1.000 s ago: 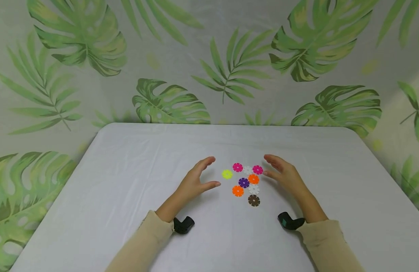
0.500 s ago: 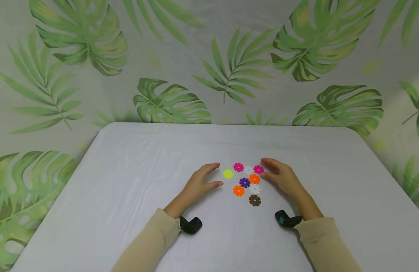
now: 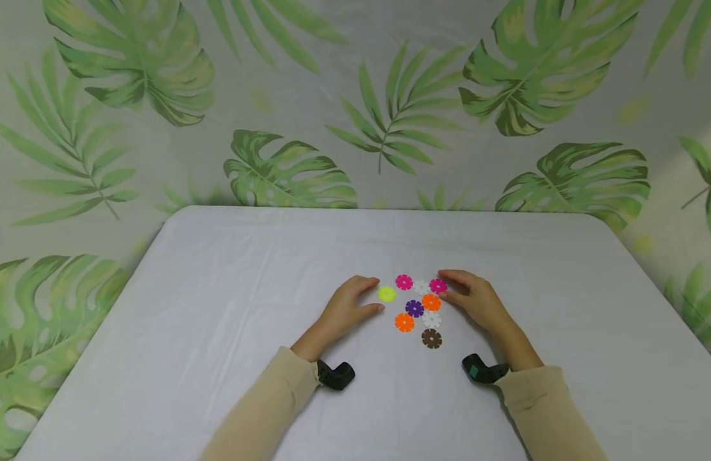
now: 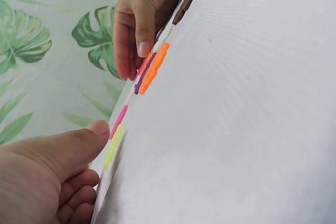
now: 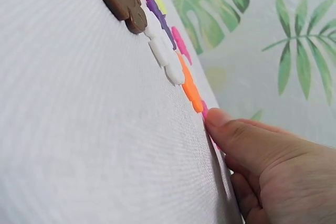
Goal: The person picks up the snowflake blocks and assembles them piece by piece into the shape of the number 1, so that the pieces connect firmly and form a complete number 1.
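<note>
Several flat, notched plastic discs lie grouped on the white table. My left hand (image 3: 348, 304) is left of the yellow disc (image 3: 383, 296), thumb and fingers spread apart and nothing held. My right hand (image 3: 476, 301) is at the right pink disc (image 3: 435, 289), with the disc between its thumb and fingertips; the thumb (image 5: 218, 118) is at the disc's edge and partly hides it. Among the others are a left pink disc (image 3: 401, 284), a purple disc (image 3: 411, 310), two orange discs (image 3: 401, 324), two white discs (image 3: 434, 322) and a brown disc (image 3: 428, 341).
A white cloth covers the table (image 3: 263, 256). Behind it hangs a leaf-patterned backdrop (image 3: 390, 192). Black wrist-worn devices, one on the left (image 3: 335, 376) and one on the right (image 3: 483, 370), stick out from the beige sleeves.
My left hand has moved right, up to the yellow disc. The right hand has shifted slightly left, its fingers coming around the right pink disc. The discs look unmoved on the table.
</note>
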{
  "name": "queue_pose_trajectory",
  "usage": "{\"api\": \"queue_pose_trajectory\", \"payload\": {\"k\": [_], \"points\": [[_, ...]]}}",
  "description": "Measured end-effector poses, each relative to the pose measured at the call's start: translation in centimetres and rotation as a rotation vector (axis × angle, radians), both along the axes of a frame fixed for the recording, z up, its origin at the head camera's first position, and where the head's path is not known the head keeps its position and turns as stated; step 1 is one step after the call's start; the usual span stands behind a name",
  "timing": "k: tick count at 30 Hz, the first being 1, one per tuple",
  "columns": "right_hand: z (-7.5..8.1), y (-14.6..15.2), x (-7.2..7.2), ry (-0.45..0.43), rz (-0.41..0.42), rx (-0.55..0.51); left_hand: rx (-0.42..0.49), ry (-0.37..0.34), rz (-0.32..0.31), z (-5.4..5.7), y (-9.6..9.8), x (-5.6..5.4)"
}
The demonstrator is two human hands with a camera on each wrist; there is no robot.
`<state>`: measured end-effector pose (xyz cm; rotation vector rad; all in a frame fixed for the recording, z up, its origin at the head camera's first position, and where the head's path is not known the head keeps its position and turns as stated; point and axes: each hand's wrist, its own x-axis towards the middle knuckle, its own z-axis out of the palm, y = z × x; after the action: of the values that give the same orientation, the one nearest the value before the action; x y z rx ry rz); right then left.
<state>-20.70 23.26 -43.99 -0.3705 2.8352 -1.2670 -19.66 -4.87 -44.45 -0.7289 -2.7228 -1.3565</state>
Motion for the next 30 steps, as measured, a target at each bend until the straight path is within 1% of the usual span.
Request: {"api": "queue_pose_trajectory", "payload": {"k": [5, 9, 16, 21, 24, 27, 30], "points": [[-0.1, -0.1, -0.1, 0.011, 0.005, 0.022, -0.041, 0.001, 0.022, 0.1, 0.7, -0.5], [-0.1, -0.1, -0.2, 0.021, 0.012, 0.028, -0.075, -0.002, 0.046, 0.2, 1.1, -0.7], [0.1, -0.3, -0.1, 0.043, 0.026, 0.048, -0.134, 0.035, 0.075, 0.4, 1.5, -0.8], [0.4, -0.5, 0.0, 0.05, 0.021, 0.055, -0.137, 0.021, 0.085, 0.4, 1.6, -0.7], [0.4, -0.6, 0.0, 0.045, 0.013, 0.051, -0.137, 0.033, 0.087, 0.4, 1.6, -0.8], [0.4, -0.6, 0.1, 0.029, -0.003, 0.03, -0.123, 0.05, 0.083, 0.3, 1.6, -0.8], [0.3, -0.6, 0.2, 0.021, -0.018, -0.003, -0.099, 0.039, 0.083, 0.2, 1.6, -0.8]]}}
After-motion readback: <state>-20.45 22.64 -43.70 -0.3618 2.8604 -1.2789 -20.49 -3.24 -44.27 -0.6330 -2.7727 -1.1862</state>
